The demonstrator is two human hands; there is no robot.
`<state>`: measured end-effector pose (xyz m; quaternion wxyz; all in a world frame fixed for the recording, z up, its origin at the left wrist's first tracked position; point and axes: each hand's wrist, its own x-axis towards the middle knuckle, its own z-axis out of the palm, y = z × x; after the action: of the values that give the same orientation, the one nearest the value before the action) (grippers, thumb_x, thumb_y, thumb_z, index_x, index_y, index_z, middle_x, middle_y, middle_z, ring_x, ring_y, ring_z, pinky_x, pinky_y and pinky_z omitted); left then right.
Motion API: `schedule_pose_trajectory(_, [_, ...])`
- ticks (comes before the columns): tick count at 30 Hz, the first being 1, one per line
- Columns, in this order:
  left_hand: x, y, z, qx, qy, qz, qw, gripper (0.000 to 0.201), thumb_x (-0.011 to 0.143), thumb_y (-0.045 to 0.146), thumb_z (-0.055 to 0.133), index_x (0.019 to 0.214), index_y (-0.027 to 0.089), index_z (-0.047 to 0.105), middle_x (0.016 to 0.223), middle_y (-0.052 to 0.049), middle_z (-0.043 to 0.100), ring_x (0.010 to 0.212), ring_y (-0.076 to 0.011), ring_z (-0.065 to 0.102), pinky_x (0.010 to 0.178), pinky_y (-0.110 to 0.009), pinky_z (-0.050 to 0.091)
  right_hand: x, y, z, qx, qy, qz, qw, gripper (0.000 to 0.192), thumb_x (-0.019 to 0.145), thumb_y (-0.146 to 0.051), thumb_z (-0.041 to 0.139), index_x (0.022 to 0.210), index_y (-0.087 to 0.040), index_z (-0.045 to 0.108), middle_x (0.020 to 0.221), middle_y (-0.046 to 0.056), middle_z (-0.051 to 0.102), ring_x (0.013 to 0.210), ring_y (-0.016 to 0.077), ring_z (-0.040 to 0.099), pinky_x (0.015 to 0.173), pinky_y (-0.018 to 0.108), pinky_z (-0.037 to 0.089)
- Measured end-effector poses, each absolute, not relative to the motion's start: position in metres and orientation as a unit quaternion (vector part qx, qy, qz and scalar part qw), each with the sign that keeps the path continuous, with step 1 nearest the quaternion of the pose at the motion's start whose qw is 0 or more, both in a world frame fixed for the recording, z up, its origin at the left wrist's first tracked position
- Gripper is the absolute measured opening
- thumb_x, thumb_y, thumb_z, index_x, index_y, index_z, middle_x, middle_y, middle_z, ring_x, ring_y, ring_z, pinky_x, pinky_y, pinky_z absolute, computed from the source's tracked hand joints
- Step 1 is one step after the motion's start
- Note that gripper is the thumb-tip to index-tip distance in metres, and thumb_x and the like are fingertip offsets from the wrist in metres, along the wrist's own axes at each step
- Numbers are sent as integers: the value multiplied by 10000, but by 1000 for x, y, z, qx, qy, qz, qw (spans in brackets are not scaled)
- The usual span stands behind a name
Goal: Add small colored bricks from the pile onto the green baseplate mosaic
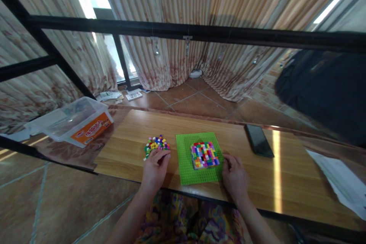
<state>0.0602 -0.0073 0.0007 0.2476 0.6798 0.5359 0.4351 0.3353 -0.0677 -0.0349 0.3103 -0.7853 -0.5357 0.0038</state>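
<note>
1. Nearest the camera are the person's lap in patterned cloth and two bare forearms reaching over the near edge of the counter (286, 183).
2. The left hand (154, 167) lies knuckles up with its fingertips on the near side of the pile of small coloured bricks (156, 145). The fingers curl down into the pile; whether they pinch a brick I cannot tell.
3. The right hand (234, 175) rests on the counter at the right edge of the green baseplate (188, 160), fingers loosely bent, thumb at the plate's rim. It seems to steady the plate and grasps nothing that shows.
4. The multicoloured brick block (204, 155) stands on the baseplate, right of its middle, well clear of the left hand and just beside the right one.
5. Risks, as I judge them:
   - The loose pile sits near the counter's front edge; a sweeping pick could push bricks over onto the tiled floor.
   - The baseplate's near edge is close to the counter's rim; a press on the block without the right hand steadying could slide or tip it.
   - The bricks are tiny, so a pinch may lift two or drop one.
6. A dark phone (259, 140) lies well to the right, papers (340, 183) further right, and a clear plastic tub (77, 120) at far left.
</note>
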Motion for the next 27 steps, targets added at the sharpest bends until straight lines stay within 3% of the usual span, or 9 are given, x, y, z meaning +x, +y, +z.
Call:
schedule_pose_trajectory(8, [90,-7,14,675,507,423,330,195,827,225,540,968,202,673,884,-40,686,820,-159,632,768,-296,511,336,-68,-36,-779,-541,1,317,291,878,-308,394,988,-184,633,1014,73,618,837,175,582,699,287,415])
schedule_pose_trajectory(17, [117,8,11,660,518,427,338,190,855,284,537,937,212,691,886,-34,722,783,-164,663,730,-295,518,335,-68,-35,-779,-539,17,321,276,878,-303,397,989,-194,625,1030,64,615,866,172,582,724,288,423])
schedule_pose_trajectory(21, [130,12,13,668,529,424,307,185,863,305,539,906,215,695,865,-36,733,777,-179,680,736,-307,518,336,-68,-36,-782,-536,19,317,291,879,-317,388,992,-195,626,1035,70,613,850,180,583,705,297,419])
schedule_pose_trajectory(27, [145,11,14,708,563,362,228,268,903,239,457,1056,183,670,945,-94,731,825,-217,688,766,-346,519,335,-69,-34,-782,-537,22,316,287,878,-307,392,990,-197,631,1045,59,614,882,177,587,745,290,425])
